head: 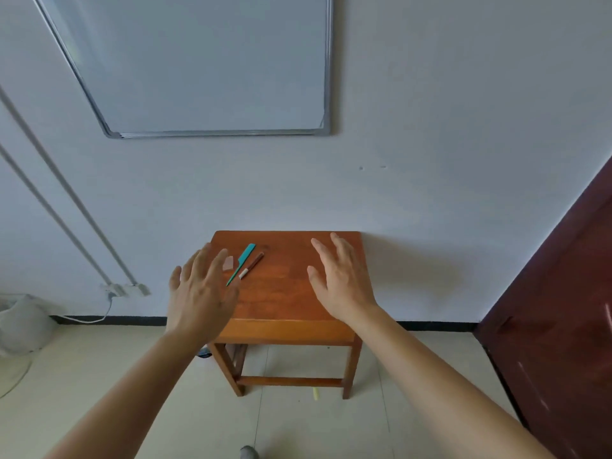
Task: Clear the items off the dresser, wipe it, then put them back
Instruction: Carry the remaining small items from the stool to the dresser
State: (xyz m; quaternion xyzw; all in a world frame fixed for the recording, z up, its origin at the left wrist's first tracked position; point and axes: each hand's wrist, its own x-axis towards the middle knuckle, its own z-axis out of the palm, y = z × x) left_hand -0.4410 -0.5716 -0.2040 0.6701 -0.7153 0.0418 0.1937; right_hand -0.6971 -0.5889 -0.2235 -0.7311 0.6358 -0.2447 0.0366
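A small wooden dresser (288, 293), really a low table, stands against the white wall. On its left part lie a teal tail comb (242, 262), a brown stick with a white band (252, 265) beside it, and a small pinkish piece (228, 262) partly behind my fingers. My left hand (202, 293) hovers over the table's left edge, fingers spread and straight, holding nothing. Over the right half of the top, my right hand (341, 279) is stretched out flat, also holding nothing.
A whiteboard (205, 61) hangs on the wall above. A dark red door (563, 309) is at the right. White pipes (66, 193) and a cable run down the left wall to a pale bag (23, 323) on the tiled floor. A small yellow scrap (316, 393) lies under the table.
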